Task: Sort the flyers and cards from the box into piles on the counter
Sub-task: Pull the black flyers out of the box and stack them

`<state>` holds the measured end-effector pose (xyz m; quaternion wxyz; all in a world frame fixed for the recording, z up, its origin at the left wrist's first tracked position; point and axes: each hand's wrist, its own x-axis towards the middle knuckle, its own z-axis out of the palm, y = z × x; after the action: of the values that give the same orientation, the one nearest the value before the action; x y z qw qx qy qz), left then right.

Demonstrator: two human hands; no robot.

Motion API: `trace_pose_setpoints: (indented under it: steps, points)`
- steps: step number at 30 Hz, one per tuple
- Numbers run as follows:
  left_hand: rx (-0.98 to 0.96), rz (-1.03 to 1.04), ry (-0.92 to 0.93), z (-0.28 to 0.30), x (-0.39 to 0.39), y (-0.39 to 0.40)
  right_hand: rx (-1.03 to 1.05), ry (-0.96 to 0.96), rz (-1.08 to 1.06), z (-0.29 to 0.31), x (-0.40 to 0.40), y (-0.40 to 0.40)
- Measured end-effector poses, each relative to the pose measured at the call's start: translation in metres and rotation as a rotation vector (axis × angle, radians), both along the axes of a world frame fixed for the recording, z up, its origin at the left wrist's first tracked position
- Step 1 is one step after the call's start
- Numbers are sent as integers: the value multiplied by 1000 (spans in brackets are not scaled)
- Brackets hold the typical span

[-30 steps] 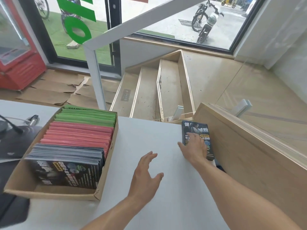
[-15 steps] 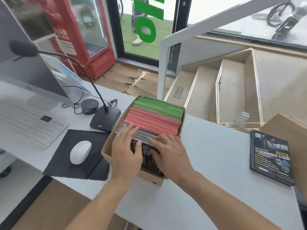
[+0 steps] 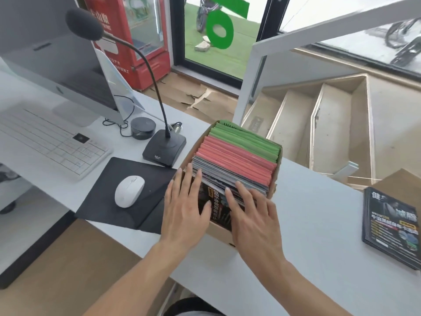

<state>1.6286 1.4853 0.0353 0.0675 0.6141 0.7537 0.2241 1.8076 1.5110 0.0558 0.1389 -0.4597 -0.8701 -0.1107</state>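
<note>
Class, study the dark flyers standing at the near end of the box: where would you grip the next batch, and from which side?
Probably grip the dark flyers by their exposed top edges, coming from above. They stand packed on edge in the box, whose walls cover their sides; only the tops are free for fingers to part and pinch.

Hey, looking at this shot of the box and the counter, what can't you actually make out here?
- Head view: the front of the dark flyers in the box is mostly covered by the left hand and right hand.
- The pink cards and green cards show edges only; their faces are hidden.
- The flyer pile on the counter is cut off by the right edge; its small print is unreadable.
</note>
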Motion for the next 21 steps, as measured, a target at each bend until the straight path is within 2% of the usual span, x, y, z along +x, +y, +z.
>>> trace_pose_setpoints:
  steps: [4, 7, 11, 13, 17, 19, 21]
  points:
    - [-1, -17, -16, 0, -3, -3, 5, 14, 2, -1, -2, -1]
    - [0, -15, -28, 0, -5, -9, 1, 99, 69, -2, -4, -1]
    - [10, -13, -43, -2, -9, -18, -137, 191, 89, -2, -11, -1]
    - [6, -16, -68, -3, -10, -22, -207, 155, 49, 4, -13, 3]
    - [14, -31, -124, -1, -12, -27, -321, -56, 58, 14, -18, 16]
    - [50, -46, -196, 5, -11, -28, -318, -60, 54, 22, -17, 16]
    - [131, -42, -315, 16, -7, -29, -284, 20, 74, 35, -10, 11]
